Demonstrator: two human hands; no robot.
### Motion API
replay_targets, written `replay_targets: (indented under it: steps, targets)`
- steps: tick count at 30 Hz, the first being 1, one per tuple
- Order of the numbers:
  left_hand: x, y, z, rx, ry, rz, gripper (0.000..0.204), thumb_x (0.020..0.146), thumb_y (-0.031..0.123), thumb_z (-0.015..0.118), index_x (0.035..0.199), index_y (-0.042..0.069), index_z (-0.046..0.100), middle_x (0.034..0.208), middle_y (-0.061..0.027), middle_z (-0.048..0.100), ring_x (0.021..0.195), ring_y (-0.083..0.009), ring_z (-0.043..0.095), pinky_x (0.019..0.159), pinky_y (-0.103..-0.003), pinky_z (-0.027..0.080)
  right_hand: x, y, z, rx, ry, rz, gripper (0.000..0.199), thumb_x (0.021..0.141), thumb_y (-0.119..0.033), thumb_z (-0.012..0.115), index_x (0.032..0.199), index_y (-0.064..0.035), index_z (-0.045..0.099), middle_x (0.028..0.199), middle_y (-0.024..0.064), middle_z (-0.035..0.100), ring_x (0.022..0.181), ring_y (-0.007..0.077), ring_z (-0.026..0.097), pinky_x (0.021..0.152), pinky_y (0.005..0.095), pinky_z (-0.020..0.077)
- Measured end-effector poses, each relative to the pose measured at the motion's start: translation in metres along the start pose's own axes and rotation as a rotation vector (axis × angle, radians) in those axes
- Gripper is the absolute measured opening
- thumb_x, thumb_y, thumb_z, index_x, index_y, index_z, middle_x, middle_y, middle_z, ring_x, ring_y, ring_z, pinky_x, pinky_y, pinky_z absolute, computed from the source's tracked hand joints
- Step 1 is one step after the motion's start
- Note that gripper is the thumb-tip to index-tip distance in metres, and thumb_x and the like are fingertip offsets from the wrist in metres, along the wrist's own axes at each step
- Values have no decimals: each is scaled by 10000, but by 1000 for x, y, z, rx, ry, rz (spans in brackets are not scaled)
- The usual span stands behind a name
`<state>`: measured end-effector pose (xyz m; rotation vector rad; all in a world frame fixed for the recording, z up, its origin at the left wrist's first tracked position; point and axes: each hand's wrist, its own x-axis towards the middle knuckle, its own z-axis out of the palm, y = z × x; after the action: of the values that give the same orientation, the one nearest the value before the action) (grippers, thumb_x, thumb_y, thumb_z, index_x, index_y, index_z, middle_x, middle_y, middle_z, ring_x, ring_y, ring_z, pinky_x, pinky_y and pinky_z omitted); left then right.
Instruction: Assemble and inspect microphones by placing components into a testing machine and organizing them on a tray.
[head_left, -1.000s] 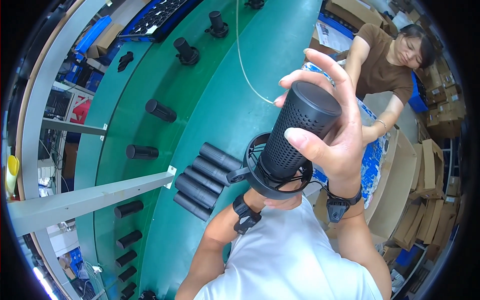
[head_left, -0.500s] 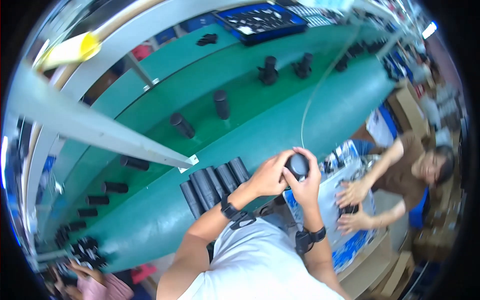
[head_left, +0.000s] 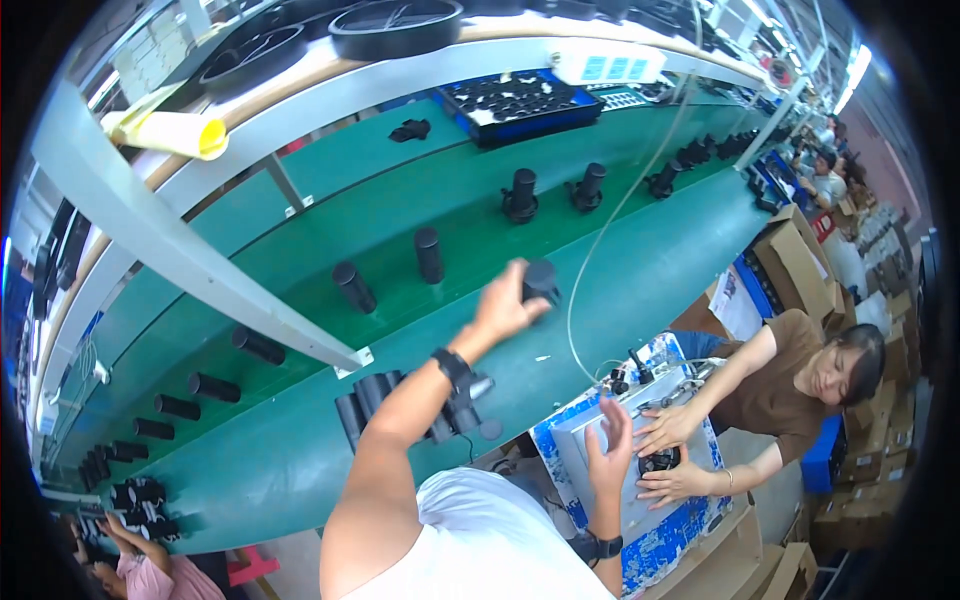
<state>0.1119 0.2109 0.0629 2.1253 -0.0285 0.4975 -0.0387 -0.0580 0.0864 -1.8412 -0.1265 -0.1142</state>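
Note:
My left hand (head_left: pixel 503 307) is stretched out over the green work surface, its fingers closed around a black cylindrical part (head_left: pixel 541 280). The part's round end faces up, and the hand hides its left side. Nearer to me, my right hand (head_left: pixel 608 455) is open and holds nothing, beside a grey box-like fixture (head_left: pixel 580 450). Under my left forearm a row of black cylinders (head_left: pixel 352 418) lies side by side on the bench, partly hidden by the arm. Beyond my left hand, black cylinders (head_left: pixel 429 255) and flanged ones (head_left: pixel 521 196) stand on the darker green strip.
A slanting metal post (head_left: pixel 220 275) meets the bench at left. A thin pale hose (head_left: pixel 578 300) hangs down to the fixture. At right, a co-worker's hands (head_left: pixel 672 470) rest on a black part. A blue-edged tray (head_left: pixel 520 105) lies at the back; cardboard boxes (head_left: pixel 790 260) stand at right.
Both hands were together around a black part. My left hand has moved away forward and left with a black part, while my right hand has let go and dropped nearer, open.

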Motion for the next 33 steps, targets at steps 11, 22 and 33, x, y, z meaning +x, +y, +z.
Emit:
replay_targets:
  steps: [11,22,33]
  targets:
    - [65,-127,25,305,175,-466,668,711,281,811,1182,26,412,1070,-248,634,1002,-443,611,867,-495,488,-136,74,-65,42,247,346,369,850,-43,650,1195,12,528,973,122,693,874,162,665,773,277,526]
    - [13,-41,31,315,238,283,498,787,135,637,1227,-29,472,1318,-241,425,1246,-407,400,1058,-485,326,-131,49,-48,-177,231,344,260,845,-104,670,1073,6,613,852,120,709,806,192,696,734,303,533]
    - [-170,52,116,-201,-562,205,424,838,106,606,1237,2,507,1329,-192,481,1198,-373,494,968,-418,430,-147,39,-45,-168,126,284,234,835,-71,645,1050,20,629,854,119,704,798,194,696,756,305,535]
